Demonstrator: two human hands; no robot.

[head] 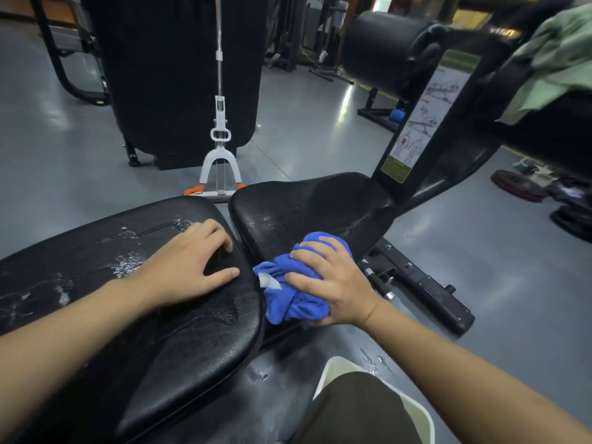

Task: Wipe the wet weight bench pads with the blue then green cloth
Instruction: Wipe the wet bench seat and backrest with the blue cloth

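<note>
long pad: large black vinyl bench pad (pixel 134 315), left of the seat pad, water pooled and beaded on top, unwiped.
left hand: left hand (pixel 189 261) flat on the long pad near the gap, fingers spread, gripping nothing.
seat pad: smaller black vinyl seat pad (pixel 304 209), landmark, damp sheen.
blue cloth: bunched blue microfibre cloth (pixel 293 290) on the seat pad's near edge.
right hand: right hand (pixel 333 280) on top, fingers curled gripping the blue cloth.
green cloth: pale green cloth (pixel 557 56) draped on the frame, far right of the seat pad, untouched.
risk: bunched cloth likely smears; puddles may run into the gap; braced left hand could slip.
containers: none seen.
</note>
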